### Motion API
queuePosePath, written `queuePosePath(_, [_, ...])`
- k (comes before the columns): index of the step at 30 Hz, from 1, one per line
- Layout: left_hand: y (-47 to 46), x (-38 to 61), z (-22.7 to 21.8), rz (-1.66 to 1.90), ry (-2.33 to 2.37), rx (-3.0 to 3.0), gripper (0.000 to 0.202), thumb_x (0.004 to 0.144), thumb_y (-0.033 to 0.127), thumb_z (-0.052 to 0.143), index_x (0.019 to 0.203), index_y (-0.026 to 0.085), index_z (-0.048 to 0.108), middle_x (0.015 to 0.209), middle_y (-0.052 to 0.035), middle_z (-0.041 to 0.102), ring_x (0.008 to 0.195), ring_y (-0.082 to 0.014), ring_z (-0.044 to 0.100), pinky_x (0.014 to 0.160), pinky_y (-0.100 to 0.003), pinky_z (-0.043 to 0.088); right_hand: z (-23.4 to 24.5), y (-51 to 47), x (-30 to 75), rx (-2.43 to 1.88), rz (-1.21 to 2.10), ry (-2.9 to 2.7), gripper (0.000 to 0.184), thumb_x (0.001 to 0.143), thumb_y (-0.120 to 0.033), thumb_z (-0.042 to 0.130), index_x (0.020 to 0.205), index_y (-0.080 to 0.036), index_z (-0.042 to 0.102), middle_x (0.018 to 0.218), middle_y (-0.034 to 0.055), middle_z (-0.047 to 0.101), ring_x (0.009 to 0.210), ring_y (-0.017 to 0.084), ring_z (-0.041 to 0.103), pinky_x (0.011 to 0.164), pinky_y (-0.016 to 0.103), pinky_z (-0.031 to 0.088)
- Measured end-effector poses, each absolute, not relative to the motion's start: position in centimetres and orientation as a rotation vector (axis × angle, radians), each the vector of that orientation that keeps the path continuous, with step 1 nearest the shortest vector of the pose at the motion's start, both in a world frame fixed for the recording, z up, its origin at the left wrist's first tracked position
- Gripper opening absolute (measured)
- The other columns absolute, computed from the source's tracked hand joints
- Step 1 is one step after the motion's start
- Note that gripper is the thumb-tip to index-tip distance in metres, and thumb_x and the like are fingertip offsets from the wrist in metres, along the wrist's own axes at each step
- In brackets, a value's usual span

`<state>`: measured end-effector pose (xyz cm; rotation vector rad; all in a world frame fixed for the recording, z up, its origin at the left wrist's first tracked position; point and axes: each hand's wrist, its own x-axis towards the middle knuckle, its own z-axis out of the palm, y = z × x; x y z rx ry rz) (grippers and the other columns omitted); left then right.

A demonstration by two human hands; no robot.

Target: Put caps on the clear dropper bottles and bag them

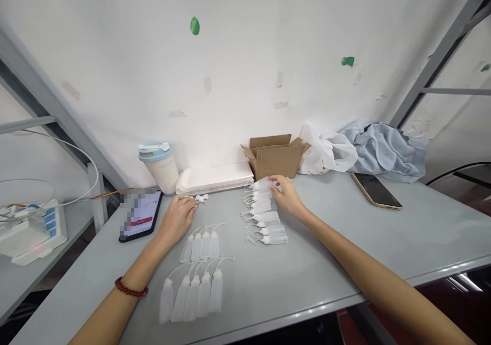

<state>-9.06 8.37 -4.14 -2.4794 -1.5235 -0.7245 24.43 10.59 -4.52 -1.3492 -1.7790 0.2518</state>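
Note:
Small translucent squeeze bottles with thin white tips lie in groups on the grey table point(326, 263). My right hand point(286, 195) rests on the far end of a stacked row of bottles point(264, 213), fingers curled on the top one. My left hand point(177, 218) lies palm down, fingers closed near a small white cap piece point(201, 198). Just below it lies a short row of bottles point(200, 243), and a longer row point(192, 295) sits nearer to me.
A phone with a lit screen point(140, 215) lies left of my left hand. Behind stand a lidded cup point(158, 167), a pile of white bags point(215, 177) and an open cardboard box point(274, 155). Another phone point(376, 190), a plastic bag and blue cloth point(383, 148) lie at right.

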Motion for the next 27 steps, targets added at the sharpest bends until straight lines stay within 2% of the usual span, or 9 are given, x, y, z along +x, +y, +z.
queuePosePath(7, [7.0,-7.3,-3.0,-0.963,-1.556,-2.509,0.026,0.085,0.03,0.044,0.09,0.019,0.068,0.092,-0.0082,0.07,0.093,-0.0269,0.055,0.083,-0.042,0.044,-3.6,8.6,23.4,-1.316,0.134,-1.765,0.02,0.086,-0.028,0.046,0.101,-0.018,0.054,0.108,0.0128,0.054,0.103,0.027,0.046,0.088,0.043,0.038])
queuePosePath(10, [6.3,-6.5,-2.6,-1.094,-1.683,-2.539,0.026,0.083,0.035,0.05,0.091,0.019,0.068,0.091,-0.0081,0.071,0.09,-0.025,0.058,0.079,-0.038,0.047,-2.9,6.5,21.6,-1.111,0.036,-1.855,0.019,0.088,-0.025,0.044,0.103,-0.017,0.052,0.108,0.0138,0.053,0.103,0.026,0.046,0.089,0.042,0.039])
queuePosePath(14, [5.2,-5.3,-1.8,-1.22,-1.919,-2.589,0.029,0.078,0.039,0.056,0.095,0.017,0.067,0.085,-0.0062,0.071,0.076,-0.0201,0.062,0.068,-0.031,0.049,-2.3,2.5,18.5,-0.937,0.315,-2.049,0.015,0.089,-0.022,0.044,0.1,-0.017,0.053,0.094,0.0105,0.059,0.091,0.022,0.052,0.081,0.036,0.043])
queuePosePath(17, [4.6,-4.6,-1.3,-1.305,-1.957,-2.635,0.027,0.076,0.039,0.06,0.091,0.017,0.068,0.082,-0.0051,0.071,0.074,-0.0191,0.063,0.068,-0.03,0.05,-2.0,-0.4,16.5,-0.859,0.671,-2.245,0.017,0.089,-0.024,0.047,0.103,-0.018,0.055,0.083,0.0054,0.063,0.076,0.017,0.057,0.071,0.028,0.045])
queuePosePath(19, [4.5,-4.4,-1.2,-1.34,-1.957,-2.647,0.026,0.076,0.038,0.06,0.09,0.017,0.068,0.081,-0.0048,0.071,0.073,-0.0185,0.063,0.068,-0.029,0.05,-1.9,-1.8,15.9,-0.728,0.793,-2.437,0.022,0.089,-0.025,0.047,0.109,-0.018,0.055,0.076,0.0029,0.064,0.068,0.015,0.058,0.068,0.025,0.044])
queuePosePath(27, [4.5,-4.5,-1.7,-1.336,-1.996,-2.633,0.027,0.076,0.041,0.061,0.088,0.017,0.068,0.076,-0.0037,0.069,0.071,-0.0178,0.062,0.066,-0.029,0.05,-2.5,-2.4,15.8,-0.598,0.638,-2.77,0.035,0.09,-0.04,0.048,0.117,-0.02,0.056,0.068,0.0032,0.065,0.062,0.016,0.058,0.059,0.023,0.039])
